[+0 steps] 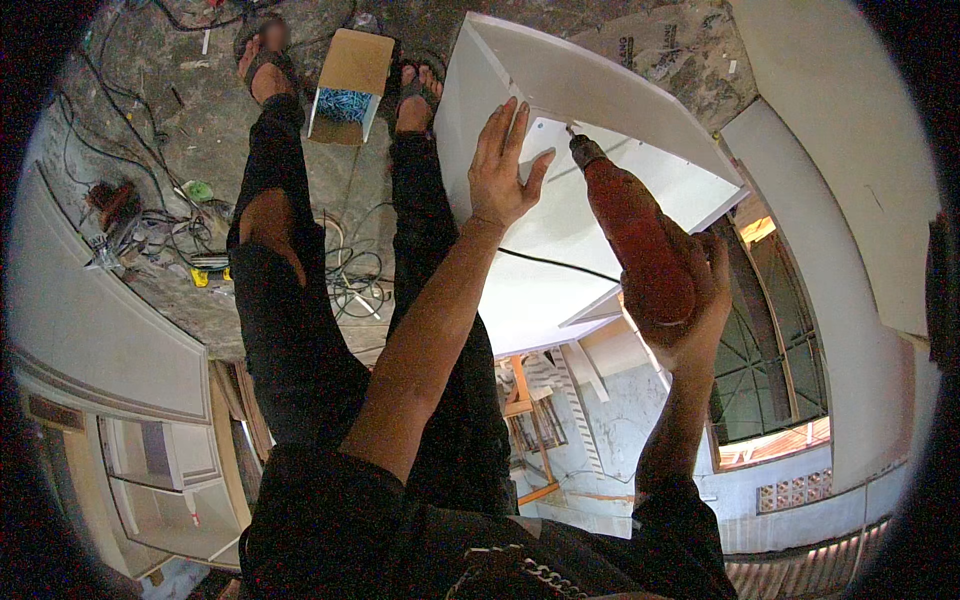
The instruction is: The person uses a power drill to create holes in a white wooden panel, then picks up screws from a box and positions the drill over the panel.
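I hold a red power drill (pixel 640 225) in my right hand (pixel 708 300), with the fingers wrapped around the rear of its body. The drill has a rounded, scuffed-looking red housing that tapers forward to a dark collar and a metallic chuck (pixel 587 152). A short, thin bit (pixel 571 129) projects from the chuck and points away from me, toward the inside of a white cabinet (pixel 545 295); I cannot tell whether the tip touches the panel. The cabinet is located to the right of my legs, just beside my right foot (pixel 412 112). It is an open, box-shaped unit with smooth, plain white panels set at angles to one another; the inner face is brightly lit, and the far panel is greyer in shade. A small bluish spot is visible on the inner face, near the bit. My left hand (pixel 503 180) is empty and open, fingers extended upward and thumb spaced apart, placed against the cabinet near its left panel. A black cord (pixel 560 264) crosses in front of the white surface toward the drill. A cardboard box (pixel 358 58) containing small blue pieces (pixel 343 104) stands between my feet on the grey floor (pixel 200 130).
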Available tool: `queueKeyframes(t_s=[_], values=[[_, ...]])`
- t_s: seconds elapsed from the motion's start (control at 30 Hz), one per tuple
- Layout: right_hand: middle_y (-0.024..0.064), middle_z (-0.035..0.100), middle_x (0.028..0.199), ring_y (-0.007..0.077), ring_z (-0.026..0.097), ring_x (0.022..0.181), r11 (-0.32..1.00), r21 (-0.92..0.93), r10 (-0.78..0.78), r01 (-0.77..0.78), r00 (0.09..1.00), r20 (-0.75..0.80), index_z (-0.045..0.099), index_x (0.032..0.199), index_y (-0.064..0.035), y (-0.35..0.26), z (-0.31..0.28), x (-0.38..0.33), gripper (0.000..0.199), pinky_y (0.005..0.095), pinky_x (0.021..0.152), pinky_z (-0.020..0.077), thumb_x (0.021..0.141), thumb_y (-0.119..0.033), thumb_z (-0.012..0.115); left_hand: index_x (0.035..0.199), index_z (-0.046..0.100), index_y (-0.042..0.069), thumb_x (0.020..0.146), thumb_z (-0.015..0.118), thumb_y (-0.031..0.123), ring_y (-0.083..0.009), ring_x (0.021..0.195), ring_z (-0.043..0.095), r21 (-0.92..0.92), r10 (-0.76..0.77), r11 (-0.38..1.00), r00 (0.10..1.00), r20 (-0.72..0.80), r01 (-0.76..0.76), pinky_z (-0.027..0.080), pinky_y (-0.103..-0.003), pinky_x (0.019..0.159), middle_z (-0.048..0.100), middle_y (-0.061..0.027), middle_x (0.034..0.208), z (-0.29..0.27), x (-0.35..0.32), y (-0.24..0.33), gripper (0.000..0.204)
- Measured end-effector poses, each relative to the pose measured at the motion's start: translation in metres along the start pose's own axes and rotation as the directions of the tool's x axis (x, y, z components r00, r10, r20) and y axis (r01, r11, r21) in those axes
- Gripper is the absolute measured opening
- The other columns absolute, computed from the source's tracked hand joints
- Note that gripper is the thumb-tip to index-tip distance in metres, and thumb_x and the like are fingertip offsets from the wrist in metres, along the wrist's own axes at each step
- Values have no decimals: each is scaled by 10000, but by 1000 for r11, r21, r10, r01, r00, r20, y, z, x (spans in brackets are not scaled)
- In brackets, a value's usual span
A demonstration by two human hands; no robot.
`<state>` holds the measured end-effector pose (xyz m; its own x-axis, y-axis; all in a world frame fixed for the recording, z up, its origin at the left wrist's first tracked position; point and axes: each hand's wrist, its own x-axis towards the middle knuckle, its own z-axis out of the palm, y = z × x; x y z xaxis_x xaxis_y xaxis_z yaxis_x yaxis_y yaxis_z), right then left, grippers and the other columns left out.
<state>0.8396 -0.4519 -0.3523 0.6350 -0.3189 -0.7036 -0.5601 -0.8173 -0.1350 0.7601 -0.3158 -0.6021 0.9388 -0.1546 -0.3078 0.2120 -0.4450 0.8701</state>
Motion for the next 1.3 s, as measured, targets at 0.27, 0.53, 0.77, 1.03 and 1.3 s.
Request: queueKeyframes(t_s=[0.27,0.53,0.77,1.03,1.3], values=[[109,602,989,278,644,863,990,-128,-83,67,989,-124,632,1002,-44,-18,-34,-51,437,355,801,505,629,-191,805,1403,390,43,865,649,304,-412,1258,440,-5,-10,1000,999,38,10,397,-470,1030,415,-222,1404,-7,2,0,652],[123,640,953,214,587,808,516,-46,852,-855,507,132,623,1009,-13,-32,-5,-62,347,403,807,489,729,-180,742,1446,318,69,906,579,343,-382,1308,383,0,-8,1000,954,299,9,366,-437,1056,379,-218,1433,-54,-3,-22,659],[117,637,975,225,591,852,598,492,620,-632,754,215,626,1021,-29,-8,100,-148,378,405,826,486,710,-203,752,1125,590,22,881,598,280,-377,866,653,302,-270,931,943,192,205,520,-441,777,658,-199,956,-170,-24,-216,355],[111,633,999,237,595,903,441,620,632,-649,715,299,628,1036,-47,-73,191,-214,414,407,849,482,690,-230,763,1141,617,78,797,674,296,-366,800,658,692,-372,701,916,148,173,532,-463,710,669,-180,838,-110,19,-369,411],[104,630,1024,248,600,953,390,730,516,-562,790,332,631,1050,-65,-99,265,-247,449,409,872,479,669,-256,773,899,711,147,713,763,313,-336,799,681,744,-194,665,978,82,70,535,-455,718,696,-124,802,-100,20,-367,254]])
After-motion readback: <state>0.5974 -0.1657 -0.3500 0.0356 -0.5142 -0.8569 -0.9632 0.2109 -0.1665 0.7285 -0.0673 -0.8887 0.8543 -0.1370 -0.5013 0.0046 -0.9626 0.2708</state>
